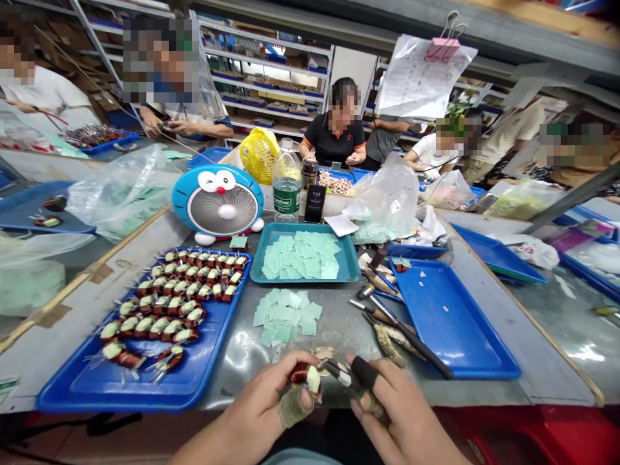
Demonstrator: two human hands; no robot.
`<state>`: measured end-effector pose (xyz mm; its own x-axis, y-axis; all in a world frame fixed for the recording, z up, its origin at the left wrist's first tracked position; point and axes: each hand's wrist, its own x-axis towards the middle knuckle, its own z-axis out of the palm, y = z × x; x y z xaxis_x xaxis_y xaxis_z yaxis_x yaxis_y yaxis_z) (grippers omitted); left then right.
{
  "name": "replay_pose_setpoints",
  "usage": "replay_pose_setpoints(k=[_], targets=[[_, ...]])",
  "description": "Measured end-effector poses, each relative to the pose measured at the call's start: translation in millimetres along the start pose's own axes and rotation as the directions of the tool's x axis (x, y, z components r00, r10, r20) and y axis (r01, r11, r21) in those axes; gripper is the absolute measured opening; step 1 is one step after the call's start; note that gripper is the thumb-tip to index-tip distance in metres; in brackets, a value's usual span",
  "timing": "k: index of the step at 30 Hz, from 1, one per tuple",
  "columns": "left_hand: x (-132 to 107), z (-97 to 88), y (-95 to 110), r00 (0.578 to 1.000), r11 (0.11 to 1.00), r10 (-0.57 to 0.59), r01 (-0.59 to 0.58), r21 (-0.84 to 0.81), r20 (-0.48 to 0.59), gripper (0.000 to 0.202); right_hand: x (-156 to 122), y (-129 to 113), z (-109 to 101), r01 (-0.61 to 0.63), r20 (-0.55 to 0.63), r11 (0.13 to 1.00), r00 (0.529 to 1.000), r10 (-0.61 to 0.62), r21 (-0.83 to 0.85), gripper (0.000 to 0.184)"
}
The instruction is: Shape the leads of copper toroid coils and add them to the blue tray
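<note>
Blue cartoon-faced fan; green-labelled clear bottle, right of fan; phone, upright, near bottle; paper sheets, hung, pink clip; stocked shelving, background.

Single head-worn camera. Viewpoint: above the near edge of the workbench, facing forward and down. Left hand and right hand appear close, at the bottom; shelves stand far off, at the top.

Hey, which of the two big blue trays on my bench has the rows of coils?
The left tray, carrying rows of copper-wound coils; the right tray holds only a few small pieces.
</note>
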<state>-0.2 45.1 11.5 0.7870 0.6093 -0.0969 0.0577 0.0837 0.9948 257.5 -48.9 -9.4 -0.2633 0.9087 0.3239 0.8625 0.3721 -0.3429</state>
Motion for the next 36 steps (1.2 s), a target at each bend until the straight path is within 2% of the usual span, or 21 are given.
replay_pose_setpoints(k=[3,5,8,10,13,17,19,22,25,30,33,36], targets=[[3.0,5.4,-7.9,0.997,0.997,0.019,-0.025,-0.078,-0.074,0.055,-1.6,-4.2,2.3,-0.063,0.057,0.997,0.997,0.061,0.048,0.038],[4.3,7.0,-10.8,0.995,0.998,0.031,-0.036,-0.055,-0.097,0.057,-1.6,-6.6,3.5,-0.093,0.098,0.992,0.992,0.084,0.086,0.037],[4.1,6.8,-9.6,0.996,0.999,0.042,-0.042,0.000,-0.075,0.058,0.7,-8.6,-0.3,-0.125,0.165,0.980,0.981,0.099,0.155,0.025],[3.2,5.8,-5.1,0.998,0.999,0.036,-0.035,0.028,-0.043,0.058,5.8,-8.9,-10.4,-0.166,0.221,0.967,0.968,0.122,0.195,0.017],[3.2,3.2,4.9,0.999,0.995,0.028,-0.030,0.100,0.021,0.055,21.2,-8.7,-35.7,-0.259,0.351,0.938,0.921,0.168,0.231,0.016],[5.9,-3.1,13.9,0.991,0.978,0.089,-0.106,0.181,0.097,0.050,42.4,-11.4,-59.6,-0.379,0.519,0.886,0.831,0.198,0.268,0.011],[6.4,-6.2,13.3,0.988,0.982,0.117,-0.130,0.139,0.102,0.049,44.2,-14.7,-57.7,-0.406,0.518,0.870,0.827,0.220,0.280,0.012],[5.5,-8.0,8.3,0.990,0.991,0.123,-0.127,0.051,0.065,0.052,36.4,-18.5,-44.7,-0.386,0.448,0.880,0.862,0.238,0.276,0.021],[4.8,-6.5,4.4,0.991,0.992,0.123,-0.123,-0.007,0.054,0.053,28.2,-18.3,-35.9,-0.344,0.422,0.896,0.883,0.206,0.282,0.032],[5.7,-3.0,3.1,0.991,0.987,0.123,-0.115,-0.116,0.058,0.055,29.0,-16.7,-40.1,-0.331,0.439,0.899,0.880,0.183,0.288,0.014],[5.4,-1.6,2.7,0.990,0.982,0.120,-0.109,-0.152,0.068,0.054,30.2,-17.1,-43.1,-0.354,0.473,0.861,0.867,0.156,0.365,0.015],[4.4,1.1,2.9,0.990,0.978,0.119,-0.104,-0.179,0.077,0.053,24.8,-14.8,-40.8,-0.318,0.456,0.859,0.883,0.113,0.402,0.020]])
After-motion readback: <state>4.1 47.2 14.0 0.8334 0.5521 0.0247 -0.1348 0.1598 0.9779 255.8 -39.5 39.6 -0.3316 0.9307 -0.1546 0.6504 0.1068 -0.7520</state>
